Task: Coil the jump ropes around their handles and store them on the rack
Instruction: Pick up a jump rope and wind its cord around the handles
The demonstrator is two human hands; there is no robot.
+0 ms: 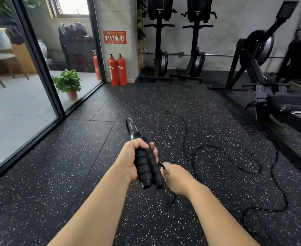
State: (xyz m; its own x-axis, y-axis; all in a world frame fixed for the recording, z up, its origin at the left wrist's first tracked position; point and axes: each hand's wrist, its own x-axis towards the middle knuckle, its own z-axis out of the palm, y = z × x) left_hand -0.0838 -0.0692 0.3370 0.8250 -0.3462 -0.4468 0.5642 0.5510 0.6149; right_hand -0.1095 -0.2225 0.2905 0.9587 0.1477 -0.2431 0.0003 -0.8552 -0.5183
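Note:
My left hand (130,158) grips two black foam jump-rope handles (148,167) side by side, their blurred far ends pointing up and away. Just right of the handles, my right hand (177,178) pinches the thin black rope (226,153) close to where it leaves them. From there the rope trails in loose loops over the speckled rubber floor (75,174) to the right. No storage rack is in sight.
Two upright rowing machines (178,50) stand against the far wall, with another rower (263,71) at the right. Two red fire extinguishers (117,70) sit by a concrete pillar. A glass wall (31,68) with a potted plant (68,82) behind it runs along the left.

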